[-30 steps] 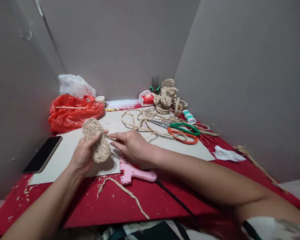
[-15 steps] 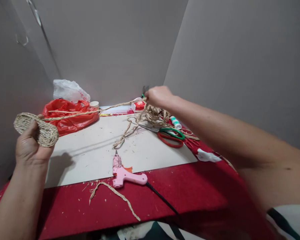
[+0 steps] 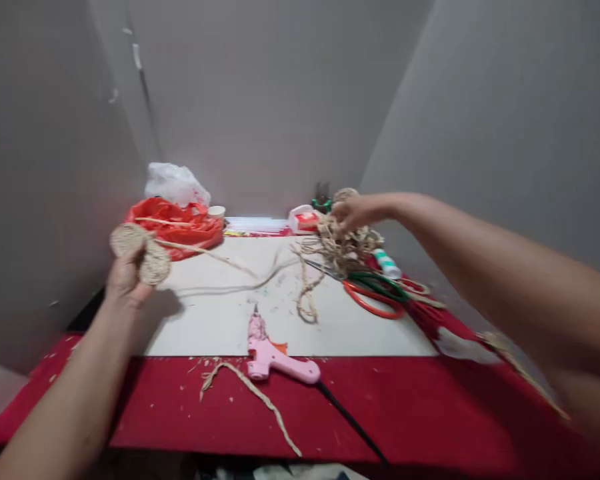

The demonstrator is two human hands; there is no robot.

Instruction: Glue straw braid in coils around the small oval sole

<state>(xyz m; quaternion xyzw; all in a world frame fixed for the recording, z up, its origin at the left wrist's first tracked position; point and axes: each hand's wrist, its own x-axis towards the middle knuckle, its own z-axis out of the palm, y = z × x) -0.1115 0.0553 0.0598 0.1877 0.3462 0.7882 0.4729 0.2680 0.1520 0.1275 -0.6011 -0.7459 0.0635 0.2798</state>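
Note:
My left hand (image 3: 127, 270) is closed round a flat, oval coiled piece of braided straw cord (image 3: 155, 263), thumb across its middle. From that piece a strand of cord (image 3: 200, 250) runs right and sags over the white board. At the far right, my right hand (image 3: 353, 213) reaches into a tangled heap of braided cord (image 3: 347, 250), its fingers bent down and closed on some cord; motion blurs them. A pink glue gun (image 3: 275, 360) lies between my arms at the board's front edge. Scissors with green and orange handles (image 3: 375, 300) lie below the heap.
A red plastic bag (image 3: 180, 230) and a white bag (image 3: 175, 183) stand back left, beside a paper cup (image 3: 217, 212). A white board (image 3: 220, 333) covers part of the red cloth (image 3: 410, 400). A loose braid (image 3: 260, 393) lies in front. Grey walls enclose the table.
My right hand has lowered from holding the cord taut into the heap, and the strand has gone slack. My left hand still holds the coiled piece. The view has shifted left.

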